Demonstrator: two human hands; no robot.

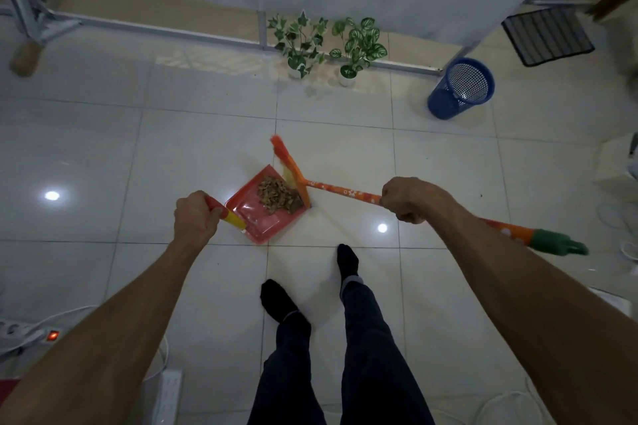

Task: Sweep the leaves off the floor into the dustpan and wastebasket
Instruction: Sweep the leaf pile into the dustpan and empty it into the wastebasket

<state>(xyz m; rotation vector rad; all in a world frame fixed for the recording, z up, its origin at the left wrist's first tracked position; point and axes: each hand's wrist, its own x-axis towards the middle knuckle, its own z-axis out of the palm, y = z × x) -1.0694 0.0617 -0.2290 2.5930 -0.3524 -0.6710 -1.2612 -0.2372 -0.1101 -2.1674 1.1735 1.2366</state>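
Note:
A red dustpan [253, 217] lies on the tiled floor in front of my feet, with a pile of dry brown leaves [278, 197] inside it near its open edge. My left hand [195, 217] grips the dustpan's red and yellow handle. An orange flowered broom [341, 190] lies low across the floor, its head against the dustpan's right edge beside the leaves. My right hand [411, 200] grips the broom's shaft; the green handle end sticks out behind my forearm. A blue mesh wastebasket [461, 88] stands at the far right, apart from the dustpan.
Two potted green plants [328, 45] stand against the far wall's metal rail. A dark mat [547, 36] lies at the back right. A power strip [27, 335] with a lit red switch and white cables lie at the left near my arm. More cables run on the right.

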